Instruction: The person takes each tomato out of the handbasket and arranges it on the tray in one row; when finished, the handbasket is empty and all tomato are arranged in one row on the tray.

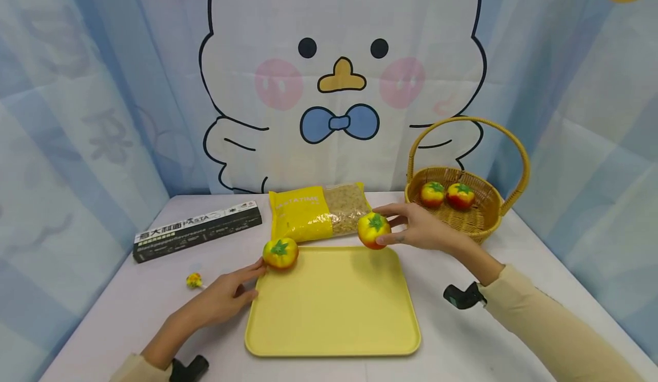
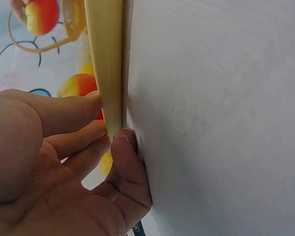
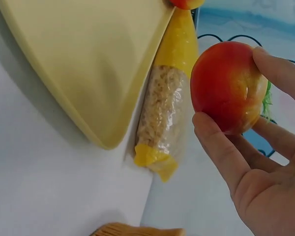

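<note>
White bench [image 1: 524,336] set in an alcove. Rear wall hung with a curtain [image 1: 341,79] printed with a large cartoon duck wearing a blue bow tie. Side curtains [image 1: 67,113] pale blue with check pattern. Lighting soft and even.

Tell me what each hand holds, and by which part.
Right hand grips a tomato round its sides. Left hand holds nothing; it touches the tray's edge.

place: staged tabletop booth; evidence: cartoon duck curtain [image 1: 339,85] backdrop; white table [image 1: 462,336]; toy props
</note>
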The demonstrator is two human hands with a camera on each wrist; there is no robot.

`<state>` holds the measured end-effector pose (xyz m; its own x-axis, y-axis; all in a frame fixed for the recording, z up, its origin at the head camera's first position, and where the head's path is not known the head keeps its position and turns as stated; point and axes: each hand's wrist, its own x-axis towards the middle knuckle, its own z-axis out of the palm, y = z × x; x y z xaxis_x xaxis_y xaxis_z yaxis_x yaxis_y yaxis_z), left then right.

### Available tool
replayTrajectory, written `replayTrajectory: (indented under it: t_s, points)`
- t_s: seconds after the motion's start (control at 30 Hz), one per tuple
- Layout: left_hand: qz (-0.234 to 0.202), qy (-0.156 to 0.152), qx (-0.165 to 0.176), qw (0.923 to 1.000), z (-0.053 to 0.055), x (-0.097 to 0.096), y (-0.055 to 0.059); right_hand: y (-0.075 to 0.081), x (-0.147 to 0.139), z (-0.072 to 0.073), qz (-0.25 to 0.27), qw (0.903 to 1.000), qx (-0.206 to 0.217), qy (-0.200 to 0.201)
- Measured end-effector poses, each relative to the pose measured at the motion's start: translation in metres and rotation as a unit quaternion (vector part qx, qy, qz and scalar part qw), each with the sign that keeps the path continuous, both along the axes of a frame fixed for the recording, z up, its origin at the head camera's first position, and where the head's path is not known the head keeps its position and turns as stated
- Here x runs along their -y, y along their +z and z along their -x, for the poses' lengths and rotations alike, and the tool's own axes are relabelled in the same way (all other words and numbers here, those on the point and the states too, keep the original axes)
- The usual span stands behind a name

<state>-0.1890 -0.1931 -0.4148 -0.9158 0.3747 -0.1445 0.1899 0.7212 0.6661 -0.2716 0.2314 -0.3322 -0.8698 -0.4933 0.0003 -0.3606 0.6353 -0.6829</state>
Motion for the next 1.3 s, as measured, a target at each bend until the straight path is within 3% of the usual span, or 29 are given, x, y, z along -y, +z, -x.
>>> replayTrajectory:
  t_s: [0.7,1.07,1.3]
  points:
    - [0.008,-0.007,-0.008,0.9999,0.000,0.000,0.002,-0.029,0.053,0.001,0.056,0.9977,0.020,0.031]
    - [0.011,-0.006,-0.014,0.9998,0.001,0.002,0.000,-0.044,0.080,0.004,0.068,0.9954,-0.005,0.066]
    - [0.010,-0.006,-0.015,0.9998,0.000,0.003,0.000,-0.055,0.094,0.005,0.061,0.9968,-0.003,0.052]
